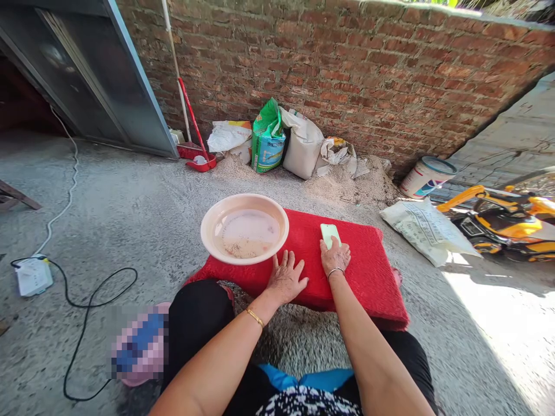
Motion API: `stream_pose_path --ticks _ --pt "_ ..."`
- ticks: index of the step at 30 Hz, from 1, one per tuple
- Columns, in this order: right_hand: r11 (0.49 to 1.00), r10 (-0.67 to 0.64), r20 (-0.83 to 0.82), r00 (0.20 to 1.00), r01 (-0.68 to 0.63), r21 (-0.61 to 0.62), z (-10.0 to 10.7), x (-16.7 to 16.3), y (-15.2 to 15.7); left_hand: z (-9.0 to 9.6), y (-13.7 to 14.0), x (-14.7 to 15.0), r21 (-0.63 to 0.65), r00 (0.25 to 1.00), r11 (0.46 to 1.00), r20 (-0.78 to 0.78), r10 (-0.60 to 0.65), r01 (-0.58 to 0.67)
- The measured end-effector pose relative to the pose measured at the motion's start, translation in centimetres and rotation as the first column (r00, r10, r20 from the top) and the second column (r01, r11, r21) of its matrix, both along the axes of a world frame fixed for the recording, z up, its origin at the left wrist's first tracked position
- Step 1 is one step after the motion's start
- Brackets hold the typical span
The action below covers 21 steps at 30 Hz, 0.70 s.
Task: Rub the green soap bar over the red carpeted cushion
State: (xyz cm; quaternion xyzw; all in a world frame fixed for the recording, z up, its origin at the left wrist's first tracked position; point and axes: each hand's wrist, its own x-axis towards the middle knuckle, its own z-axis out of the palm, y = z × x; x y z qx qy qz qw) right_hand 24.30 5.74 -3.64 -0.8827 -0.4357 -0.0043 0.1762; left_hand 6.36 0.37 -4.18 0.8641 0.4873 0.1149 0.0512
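My left hand [286, 278] rests on the red plush cover [364, 271] with its fingers spread, close to the near rim of the basin. No object is in it. To the right, my right hand [336, 257] has its fingers over the lower end of a pale green flat rectangular object [330, 232], pressed against the cover. Its rounded far end shows; its exact kind is unclear. The cover lies over a low bench-like support in front of my knees. A cream basin [207, 231] of cloudy water with bits at the bottom sits at the cover's left end.
By the brick wall [347, 75] stand a green-blue sack [267, 141], a white sack [302, 147] and a red dustpan [203, 163], with spilled grains around. Right are a bucket [427, 176], a flat bag [427, 228] and a yellow toy excavator [503, 222]. A black cord [89, 306] lies left.
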Motion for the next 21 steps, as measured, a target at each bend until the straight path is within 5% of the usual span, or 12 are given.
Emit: stream_pose_path --ticks 6,11,21 --pt "0.992 0.114 0.002 0.993 -0.114 -0.055 0.33 -0.09 -0.11 0.09 -0.01 0.05 0.0 1.0 1.0 -0.009 0.006 -0.006" --pt "0.999 -0.033 -0.038 0.999 0.031 -0.041 0.44 -0.01 -0.19 0.05 -0.02 0.04 0.001 1.0 1.0 -0.006 0.003 -0.003" --pt "0.999 0.028 -0.061 0.998 -0.029 -0.017 0.55 0.12 -0.22 0.11 0.02 0.06 -0.007 1.0 1.0 -0.009 0.008 -0.008"
